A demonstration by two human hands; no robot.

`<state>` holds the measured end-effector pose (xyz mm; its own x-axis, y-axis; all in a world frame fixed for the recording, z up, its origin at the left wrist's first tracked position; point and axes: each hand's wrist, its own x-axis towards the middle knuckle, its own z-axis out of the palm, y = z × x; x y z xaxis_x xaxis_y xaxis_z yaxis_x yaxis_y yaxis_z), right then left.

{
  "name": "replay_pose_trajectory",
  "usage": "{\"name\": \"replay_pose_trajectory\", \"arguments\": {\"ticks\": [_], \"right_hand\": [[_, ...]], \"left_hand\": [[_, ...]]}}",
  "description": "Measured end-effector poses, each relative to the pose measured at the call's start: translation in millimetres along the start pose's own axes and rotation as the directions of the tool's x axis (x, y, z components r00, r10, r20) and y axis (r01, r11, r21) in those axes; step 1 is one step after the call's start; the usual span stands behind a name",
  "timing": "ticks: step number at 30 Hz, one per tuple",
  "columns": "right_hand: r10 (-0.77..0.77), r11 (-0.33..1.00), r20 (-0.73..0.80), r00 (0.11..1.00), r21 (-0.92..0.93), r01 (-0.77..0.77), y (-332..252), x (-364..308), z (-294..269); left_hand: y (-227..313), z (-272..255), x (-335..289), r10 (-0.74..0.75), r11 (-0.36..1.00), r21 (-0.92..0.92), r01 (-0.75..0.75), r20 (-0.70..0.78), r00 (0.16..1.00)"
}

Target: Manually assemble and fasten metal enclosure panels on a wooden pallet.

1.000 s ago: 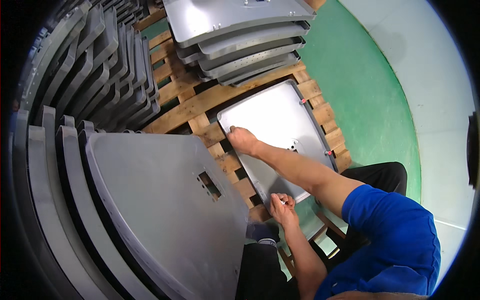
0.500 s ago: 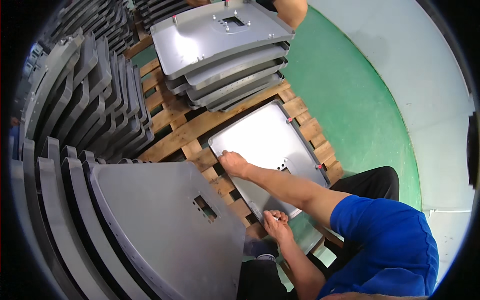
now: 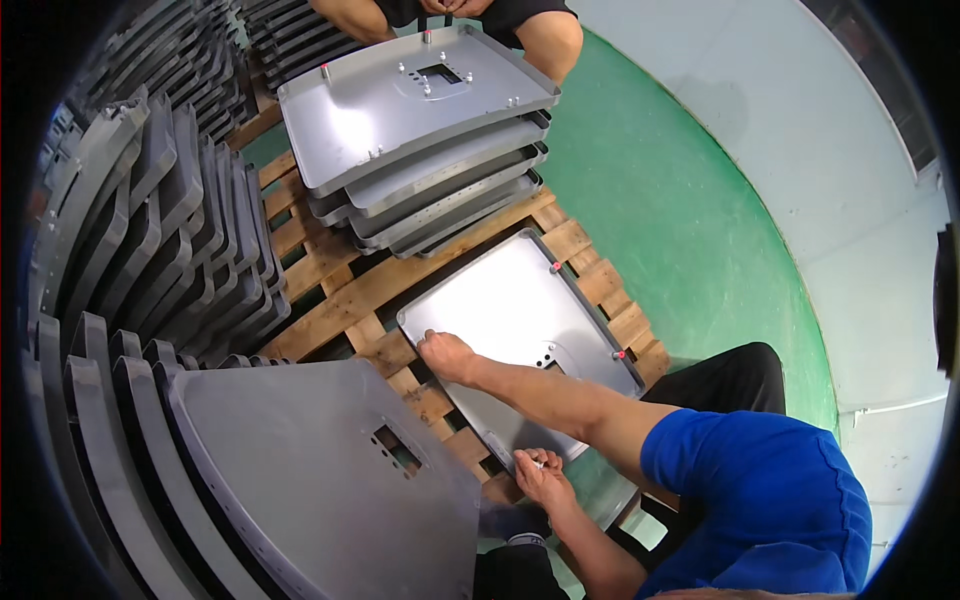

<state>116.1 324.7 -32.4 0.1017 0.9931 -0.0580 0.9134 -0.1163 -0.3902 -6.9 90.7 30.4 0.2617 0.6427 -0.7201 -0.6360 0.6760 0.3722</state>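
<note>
A shallow grey metal panel (image 3: 480,300) with a raised rim lies on the pallet. It has a rectangular cutout, small holes near it and two red-tipped posts (image 3: 556,267) along its far right rim. My right hand (image 3: 446,356) is closed at the panel's left edge near the far corner; what its fingers hold, if anything, is hidden. Down by the near corner, my left hand (image 3: 543,480) has its fingers curled around a small white piece (image 3: 540,463), mostly covered.
Several similar panels (image 3: 400,110) are stacked on the wooden pallet (image 3: 340,305) ahead. Upright panels (image 3: 320,470) stand in rows on the left. Another person's hands (image 3: 440,8) show behind the stack. Green floor (image 3: 680,210) runs along a pale wall.
My view has shifted, so the panels sit lower and further left in the picture. The other person's hands have come into sight together. Both my hands stay at the same panel edge.
</note>
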Motion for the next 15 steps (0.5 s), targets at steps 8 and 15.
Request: {"name": "replay_pose_trajectory", "arguments": {"ticks": [8, 15], "right_hand": [[0.019, 0.998, 0.062, 0.998, 0.066, -0.023, -5, 3, 5], [0.086, 0.994, 0.044, 0.995, 0.062, -0.088, -3, 0, -6]], "left_hand": [[4, 2, 1, 0.02, 1.0, 0.022, -0.019, -0.051, 0.999], [-1, 2, 0, -0.016, 1.0, 0.025, 0.017, -0.042, 0.999]]}}
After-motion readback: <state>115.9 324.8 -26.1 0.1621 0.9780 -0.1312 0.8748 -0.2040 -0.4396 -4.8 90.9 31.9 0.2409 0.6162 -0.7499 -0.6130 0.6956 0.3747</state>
